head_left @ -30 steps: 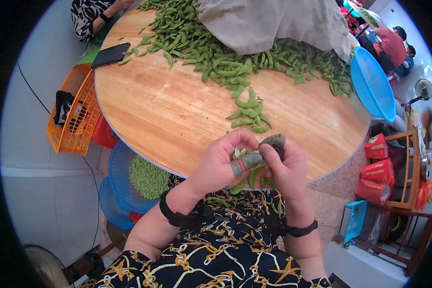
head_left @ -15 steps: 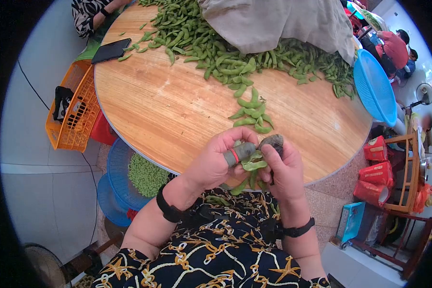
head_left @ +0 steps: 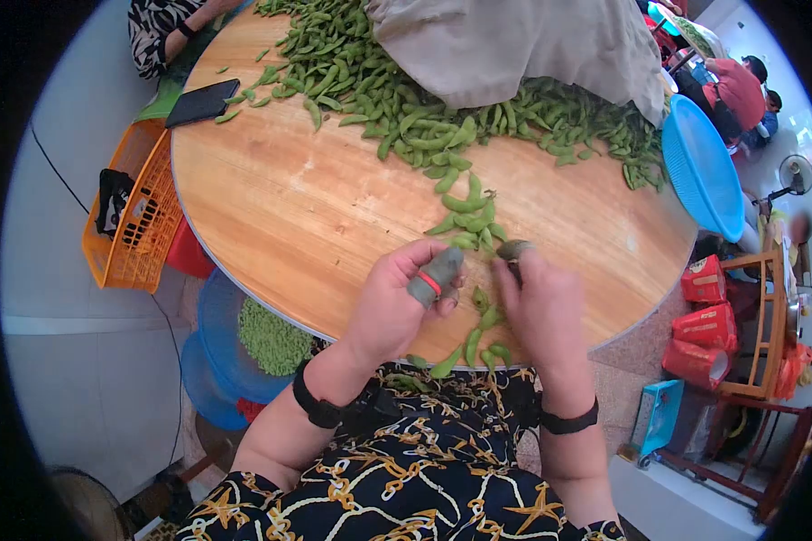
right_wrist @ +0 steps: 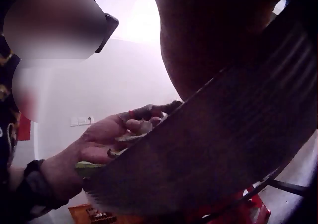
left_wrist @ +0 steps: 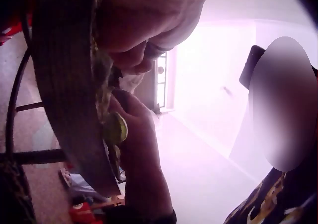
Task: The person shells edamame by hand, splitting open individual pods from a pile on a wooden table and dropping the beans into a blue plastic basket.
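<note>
In the head view my left hand [head_left: 390, 296] is curled over the near part of the table, a grey finger cover [head_left: 439, 270] with a red band on its thumb. Its palm is hidden there; the right wrist view shows a pale lump [right_wrist: 142, 127] among the curled fingers. My right hand [head_left: 546, 305] is beside it, thumb and covered forefinger apart, close to a few green edamame pods [head_left: 471, 218]. More pods [head_left: 472, 344] lie below between the hands, at the table edge.
A large heap of pods [head_left: 352, 68] lies across the round wooden table [head_left: 271, 194], partly under a grey cloth [head_left: 514, 45]. A phone [head_left: 203, 103] lies at the left edge. Shelled beans [head_left: 275, 335] fill a blue basket below left. A blue basket [head_left: 702, 167] leans at the right.
The hands have parted. The split pod between them half a second ago has left the fingers, and the right hand's fingertips have moved forward towards the pods.
</note>
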Motion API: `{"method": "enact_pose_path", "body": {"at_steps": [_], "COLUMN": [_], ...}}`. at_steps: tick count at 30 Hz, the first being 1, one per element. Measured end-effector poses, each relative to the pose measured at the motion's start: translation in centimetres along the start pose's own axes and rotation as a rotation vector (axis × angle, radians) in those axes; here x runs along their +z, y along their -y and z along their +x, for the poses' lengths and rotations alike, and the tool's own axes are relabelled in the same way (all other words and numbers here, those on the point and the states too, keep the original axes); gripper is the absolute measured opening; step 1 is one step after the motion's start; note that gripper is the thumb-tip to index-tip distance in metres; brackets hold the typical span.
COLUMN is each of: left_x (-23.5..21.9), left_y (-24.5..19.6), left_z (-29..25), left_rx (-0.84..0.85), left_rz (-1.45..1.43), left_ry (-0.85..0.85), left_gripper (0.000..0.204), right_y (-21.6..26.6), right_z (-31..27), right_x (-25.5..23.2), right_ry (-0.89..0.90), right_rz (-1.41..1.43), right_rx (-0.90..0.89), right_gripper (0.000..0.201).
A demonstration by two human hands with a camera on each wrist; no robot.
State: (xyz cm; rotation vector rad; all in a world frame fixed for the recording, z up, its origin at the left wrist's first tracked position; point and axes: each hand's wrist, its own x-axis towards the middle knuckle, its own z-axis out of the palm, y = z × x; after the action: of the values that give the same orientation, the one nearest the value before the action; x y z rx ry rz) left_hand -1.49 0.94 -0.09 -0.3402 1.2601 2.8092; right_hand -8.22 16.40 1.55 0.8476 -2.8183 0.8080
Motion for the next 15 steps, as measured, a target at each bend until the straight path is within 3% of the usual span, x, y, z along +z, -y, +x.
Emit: {"method": "enact_pose_path", "body": {"at_steps": [2,4,5,7,15], "left_x": [0.6,1.1,1.5,1.8,1.4], "left_y": [-0.2,0.0,0.4,0.7,1.4], "left_z": [-0.2,-0.3,-0.2,0.0,-0.1], "left_rx": [-0.024,-0.048,-0.003,0.047,0.098], "left_rz": [0.077,0.154,0.170,0.191,-0.132], "left_ry": [0.016,0.022,0.024,0.035,0.038], "left_gripper": [0.016,0.020,0.022,0.026,0.018], "right_y": [-0.2,-0.5,-0.2,0.9,1.7], "right_z": [-0.3,-0.5,-0.7,-1.1,-2.7], "right_x": [-0.1,-0.3,-0.5,-1.8,-1.9], "right_ry": [-0.054,-0.126,-0.126,0.092,0.410], "right_rz": [0.044,0.609,0.613,0.873,1.271], "right_rx": [0.023,0.203,0.204,0.361,0.445], "right_gripper": [0.011,0.009,0.009,0.009,0.020]}}
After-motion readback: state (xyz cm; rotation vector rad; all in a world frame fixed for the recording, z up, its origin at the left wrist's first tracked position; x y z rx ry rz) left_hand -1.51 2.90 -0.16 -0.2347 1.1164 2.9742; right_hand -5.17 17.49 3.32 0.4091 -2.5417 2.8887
